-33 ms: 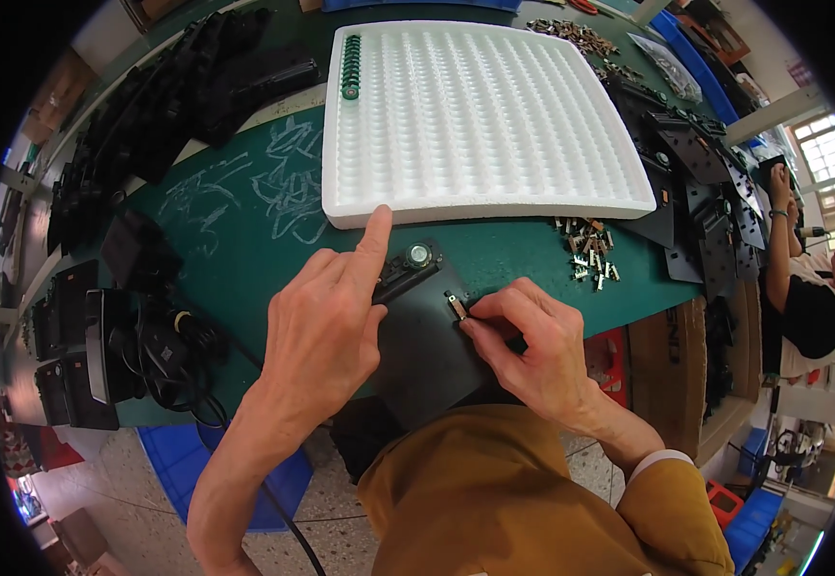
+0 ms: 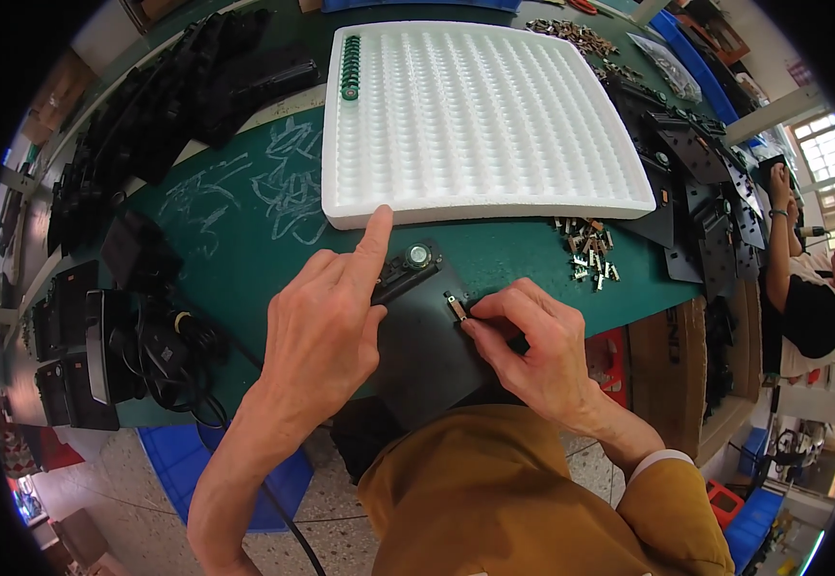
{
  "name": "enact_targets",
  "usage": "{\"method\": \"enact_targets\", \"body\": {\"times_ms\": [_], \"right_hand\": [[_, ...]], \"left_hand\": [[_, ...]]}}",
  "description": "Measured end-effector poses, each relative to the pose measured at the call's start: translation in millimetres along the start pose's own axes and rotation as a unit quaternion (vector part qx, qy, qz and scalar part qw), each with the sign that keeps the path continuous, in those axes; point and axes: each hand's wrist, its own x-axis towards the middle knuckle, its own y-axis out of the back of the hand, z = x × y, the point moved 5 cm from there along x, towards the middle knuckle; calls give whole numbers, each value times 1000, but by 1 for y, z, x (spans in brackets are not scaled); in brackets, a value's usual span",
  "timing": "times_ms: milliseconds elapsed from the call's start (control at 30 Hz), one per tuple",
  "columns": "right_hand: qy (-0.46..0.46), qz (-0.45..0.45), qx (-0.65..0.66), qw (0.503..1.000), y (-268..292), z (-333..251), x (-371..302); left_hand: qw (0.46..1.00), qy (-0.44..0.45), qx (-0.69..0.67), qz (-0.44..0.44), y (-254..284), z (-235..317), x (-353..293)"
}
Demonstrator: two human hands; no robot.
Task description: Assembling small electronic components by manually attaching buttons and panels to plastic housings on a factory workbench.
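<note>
A flat black panel (image 2: pixel 417 350) lies in front of me, reaching from the bench edge toward my lap. Along its far left edge runs a black raised part with a round silver piece (image 2: pixel 419 254). My left hand (image 2: pixel 326 331) is closed at the panel's left side, thumb on it and index finger stretched toward the white tray; its other fingertips are mostly hidden. Between thumb and index finger, my right hand (image 2: pixel 528 341) pinches a small metal slide switch (image 2: pixel 457 307), tilted just above or against the panel; contact is unclear.
Beyond my hands lies a white foam tray (image 2: pixel 484 125) with a row of green round parts (image 2: pixel 351 67). Small metal switches (image 2: pixel 590 254) lie loose at its right corner. Black panels (image 2: pixel 705 192) stack at right, black housings (image 2: pixel 177 106) at left. Another person (image 2: pixel 811 298) works at far right.
</note>
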Motion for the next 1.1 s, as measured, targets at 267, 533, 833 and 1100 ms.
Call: {"method": "enact_targets", "body": {"times_ms": [267,533,833,1100], "right_hand": [[-102,-25,110,988,9,7,-5],[-191,-126,141,963,23,8,-18],[-343,-246,430,798,9,8,-34],[-343,-216,477,780,24,-11,-11]], "left_hand": [[1000,-20,1,10,2,2,-4],[1000,-10,-2,1,9,1,-8],[1000,12,-3,-1,30,15,-13],[998,11,-32,57,55,14,-12]]}}
